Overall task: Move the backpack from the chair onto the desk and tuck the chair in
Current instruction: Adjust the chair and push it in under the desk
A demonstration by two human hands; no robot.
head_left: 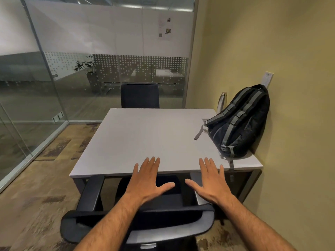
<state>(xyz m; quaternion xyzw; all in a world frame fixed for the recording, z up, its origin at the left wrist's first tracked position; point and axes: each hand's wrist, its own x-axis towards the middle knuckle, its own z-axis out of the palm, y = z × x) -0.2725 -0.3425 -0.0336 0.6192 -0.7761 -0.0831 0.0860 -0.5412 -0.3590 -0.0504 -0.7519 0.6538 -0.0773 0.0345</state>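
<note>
The black backpack with grey straps [239, 122] rests on the right side of the grey desk [141, 138], leaning against the yellow wall. One strap hangs over the desk's front edge. The black office chair [108, 220] stands below me, its seat partly under the desk's front edge and its backrest nearest to me. My left hand [148, 180] and my right hand [210, 182] hover flat above the chair seat and the desk edge, palms down, fingers spread, holding nothing.
A steel water bottle [222, 102] stands on the desk behind the backpack. A second dark chair [140, 96] sits at the desk's far side. Glass partitions [45, 87] enclose the left and back. The yellow wall [290, 87] runs along the right. Patterned carpet [36, 187] covers the floor.
</note>
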